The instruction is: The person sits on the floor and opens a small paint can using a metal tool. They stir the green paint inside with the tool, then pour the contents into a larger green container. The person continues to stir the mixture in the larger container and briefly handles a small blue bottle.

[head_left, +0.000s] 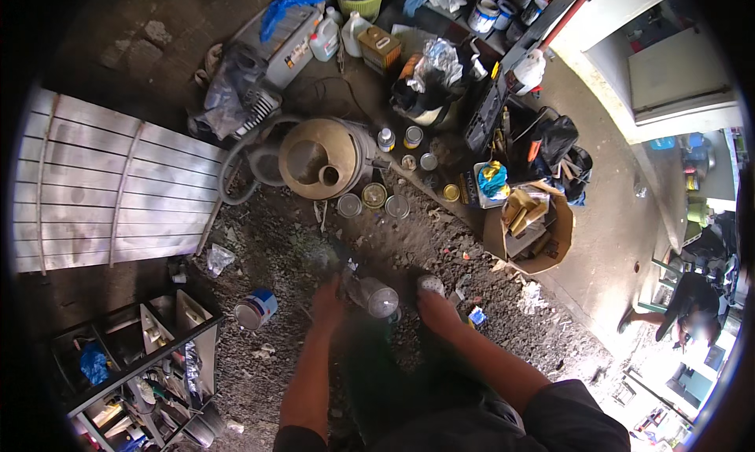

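Note:
My left hand (329, 299) is at the lower middle, its fingers blurred, beside a translucent cylindrical container (372, 296) with small silver fittings at its upper left. I cannot make out what that hand grips. My right hand (437, 310) is to the right of the container, its fingers curled at a pale, speckled rounded object (431, 284) that I cannot identify. My green trousers show beneath both arms. A faint haze hangs above my left hand. A white and blue can (255, 308) lies on the dirt at the left.
A drum-shaped machine (318, 157) with a hose and several tins stand ahead. A slatted panel (86, 181) and a tool cart (130, 350) are left. A cardboard box (553, 240) of offcuts and cluttered containers are right. Another person (690, 310) is at the far right.

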`<state>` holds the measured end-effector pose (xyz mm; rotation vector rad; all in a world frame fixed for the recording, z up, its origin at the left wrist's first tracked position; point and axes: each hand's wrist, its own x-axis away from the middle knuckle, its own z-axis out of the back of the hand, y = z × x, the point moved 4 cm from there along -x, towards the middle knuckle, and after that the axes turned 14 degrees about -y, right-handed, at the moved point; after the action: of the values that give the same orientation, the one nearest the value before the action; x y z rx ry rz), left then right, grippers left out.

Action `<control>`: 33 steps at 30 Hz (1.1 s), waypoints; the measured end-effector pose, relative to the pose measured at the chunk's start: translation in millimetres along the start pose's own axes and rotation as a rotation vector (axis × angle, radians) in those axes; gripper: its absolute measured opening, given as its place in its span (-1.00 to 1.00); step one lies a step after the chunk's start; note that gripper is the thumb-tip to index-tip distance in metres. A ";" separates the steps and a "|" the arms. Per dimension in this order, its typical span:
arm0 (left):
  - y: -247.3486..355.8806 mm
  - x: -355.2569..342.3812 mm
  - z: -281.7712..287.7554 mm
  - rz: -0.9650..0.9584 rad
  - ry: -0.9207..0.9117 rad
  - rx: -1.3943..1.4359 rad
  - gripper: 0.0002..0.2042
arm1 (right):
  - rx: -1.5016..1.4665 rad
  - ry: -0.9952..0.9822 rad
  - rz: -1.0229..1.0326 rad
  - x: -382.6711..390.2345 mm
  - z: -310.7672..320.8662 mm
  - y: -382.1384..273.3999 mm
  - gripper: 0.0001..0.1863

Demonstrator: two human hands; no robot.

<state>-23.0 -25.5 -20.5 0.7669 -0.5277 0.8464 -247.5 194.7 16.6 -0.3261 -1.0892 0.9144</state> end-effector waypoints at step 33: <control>-114.9 -192.9 -63.3 0.259 -0.251 0.281 -0.29 | 0.327 0.091 1.035 -301.6 -46.6 -15.7 -0.51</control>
<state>-30.8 -115.0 -235.8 1.0869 -0.7515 1.0860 -246.6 -38.4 -181.0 -0.6709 -0.6235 1.9431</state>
